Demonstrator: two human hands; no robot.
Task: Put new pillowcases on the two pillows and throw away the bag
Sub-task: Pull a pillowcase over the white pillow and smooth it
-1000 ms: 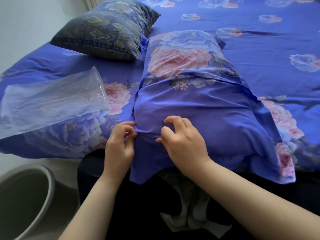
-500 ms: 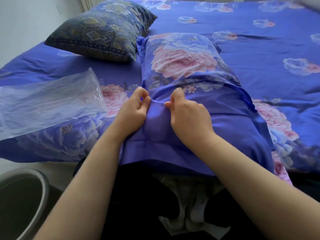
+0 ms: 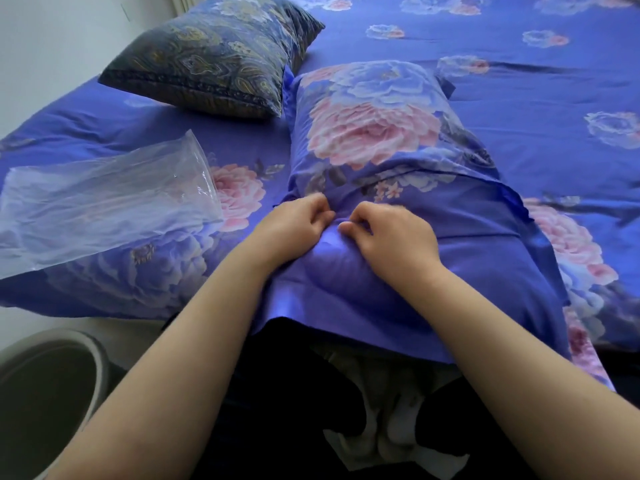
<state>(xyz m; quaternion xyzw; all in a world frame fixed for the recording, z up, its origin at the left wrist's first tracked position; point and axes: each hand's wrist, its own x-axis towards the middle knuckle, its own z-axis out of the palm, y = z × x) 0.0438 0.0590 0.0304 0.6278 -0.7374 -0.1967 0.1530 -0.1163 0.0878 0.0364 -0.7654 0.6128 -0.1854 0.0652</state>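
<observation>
I am working the new pillowcase (image 3: 460, 258) over the flowered pillow (image 3: 370, 123), which is lying lengthways on the bed (image 3: 519, 64) at the centre of the view, its far end at 12 o'clock and its near end overhanging the mattress edge toward me. My left hand (image 3: 294, 226) and right hand (image 3: 394, 237) are sitting side by side on top of it, nearly touching, fingers curled in and pinching a fold of the plain blue cloth. The right hand is slightly blurred, so I cannot tell how much cloth it is gripping.

I am judging this to be the step of drawing the case up along the first pillow: the near half looks covered, while the big pink flower at 12 o'clock is sitting bare beyond the case's edge. The next move is calling for both hands to carry the bunched cloth away from me, toward 12 o'clock, keeping the pull even so the case does not twist or snag.

The second pillow (image 3: 214, 57), dark and patterned, is waiting at 11 o'clock, its corner just beside the first and apparently unchanged. The clear plastic bag (image 3: 104, 209) is lying flat on the bed at 9 o'clock, well apart from my hands and not yet thrown away. A grey bin (image 3: 100, 368) is standing on the floor at 8 o'clock, below the bed edge.
</observation>
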